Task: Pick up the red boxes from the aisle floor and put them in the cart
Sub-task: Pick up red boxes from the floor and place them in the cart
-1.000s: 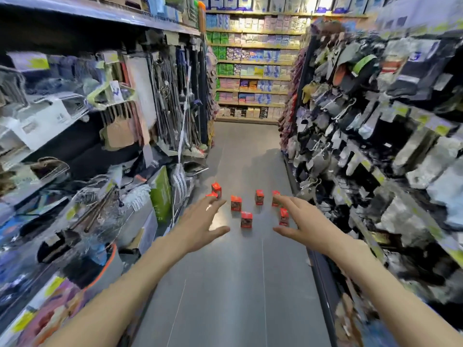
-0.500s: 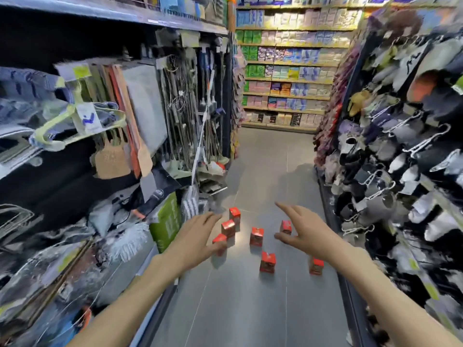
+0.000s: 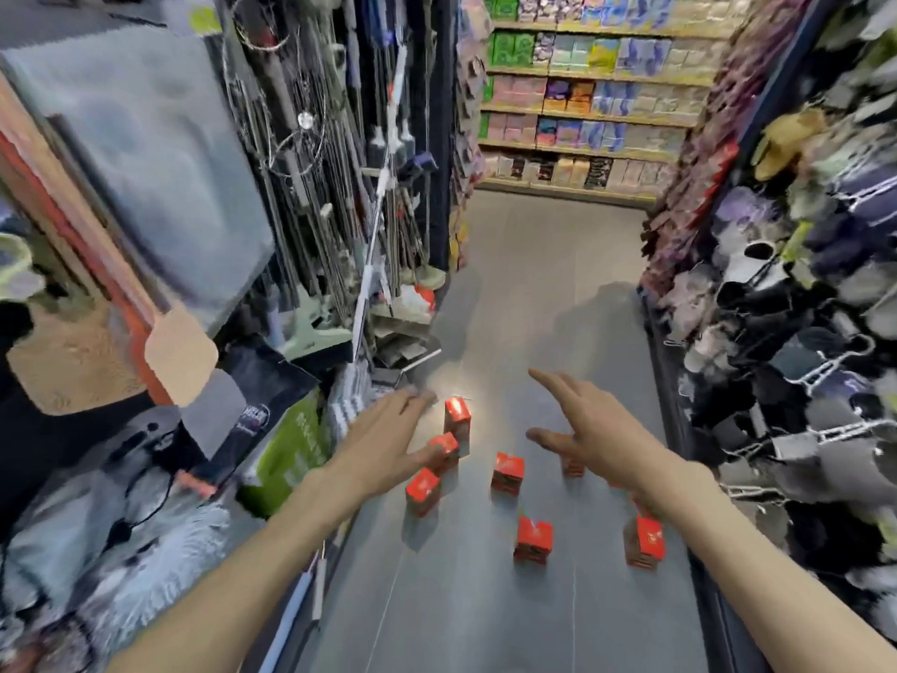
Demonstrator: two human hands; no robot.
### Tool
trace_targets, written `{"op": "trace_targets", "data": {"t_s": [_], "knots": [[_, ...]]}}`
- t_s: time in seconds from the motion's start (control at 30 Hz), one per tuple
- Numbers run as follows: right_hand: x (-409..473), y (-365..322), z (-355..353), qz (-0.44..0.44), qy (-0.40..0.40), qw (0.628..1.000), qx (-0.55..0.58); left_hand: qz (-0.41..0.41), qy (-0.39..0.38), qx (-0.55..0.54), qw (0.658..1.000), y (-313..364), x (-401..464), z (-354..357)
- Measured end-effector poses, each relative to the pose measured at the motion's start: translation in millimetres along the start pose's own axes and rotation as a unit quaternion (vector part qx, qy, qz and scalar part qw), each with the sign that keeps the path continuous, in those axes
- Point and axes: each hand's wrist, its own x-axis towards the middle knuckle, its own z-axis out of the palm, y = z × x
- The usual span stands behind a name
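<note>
Red boxes (image 3: pixel 507 473) seen scattered upright on grey aisle floor (image 3: pixel 534 264), between shelf racks. Left hand (image 3: pixel 383 439) held out above leftmost boxes, fingers straight, nothing gripped. Right hand (image 3: pixel 594 429) held out over right-side boxes, fingers spread, nothing gripped; one box partly hidden beneath it.

This is a shop aisle. Racks of hanging goods (image 3: pixel 801 293) crowd the right side, while long-handled cleaning tools (image 3: pixel 340 177) and packaged wares hang on the left. At the far end, shelves (image 3: pixel 582 94) carry rows of colourful packets. A grey tiled floor (image 3: pixel 534 284) runs between them.
</note>
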Motion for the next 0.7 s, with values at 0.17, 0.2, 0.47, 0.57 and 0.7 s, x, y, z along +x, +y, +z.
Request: {"op": "trace_targets", "data": {"t_s": [0.17,0.2,0.47,0.57,0.7], "knots": [[109,62,28,0.006,-0.023,1.0,0.015,0.004,-0.017,-0.009,1.0,-46,104,30],[131,76,35,0.006,-0.031,0.999,0.016,-0.001,-0.021,-0.011,1.0,-57,124,40],[313,190,113,-0.011,-0.09,0.996,0.017,-0.075,-0.035,-0.044,0.996,-156,271,143],[365,220,163,-0.021,-0.105,0.994,0.033,-0.108,-0.026,-0.064,0.992,-201,305,201],[409,255,248,-0.018,-0.127,0.989,0.072,-0.163,-0.048,-0.097,0.981,-253,317,318]]}}
